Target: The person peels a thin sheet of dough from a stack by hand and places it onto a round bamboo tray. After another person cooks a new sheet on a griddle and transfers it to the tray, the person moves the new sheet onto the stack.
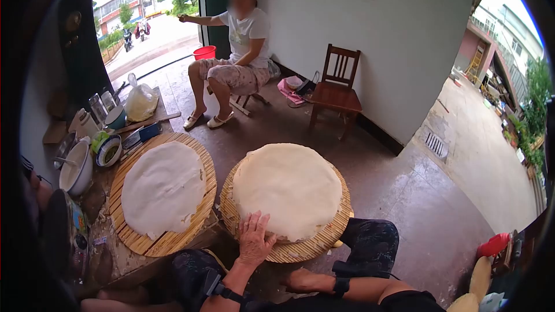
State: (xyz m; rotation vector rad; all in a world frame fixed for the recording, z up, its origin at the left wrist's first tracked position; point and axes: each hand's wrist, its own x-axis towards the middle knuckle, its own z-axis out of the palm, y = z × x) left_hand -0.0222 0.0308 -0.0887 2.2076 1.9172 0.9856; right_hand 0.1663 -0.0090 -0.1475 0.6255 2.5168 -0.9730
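A thick, pale stack of round flatbread sheets [288, 182] lies on a round straw mat [312, 249] in front of me. My left hand [256, 238] rests on the near left edge of the stack, its fingers stretched out over the top sheet. Lower down and closer to my body is my right hand [306, 281], below the mat's near rim. Its fingers are in shadow, so their pose and anything in them cannot be made out. To the left, a second slatted round mat [209, 164] carries another white sheet [165, 185] with a ragged edge.
A low table [124, 263] at left holds a white bowl [77, 167], a small dish [108, 150], jars and a plastic bag [141, 99]. A person [245, 40] sits near the doorway beside a red bucket [204, 52]. A wooden chair [336, 89] stands by the wall.
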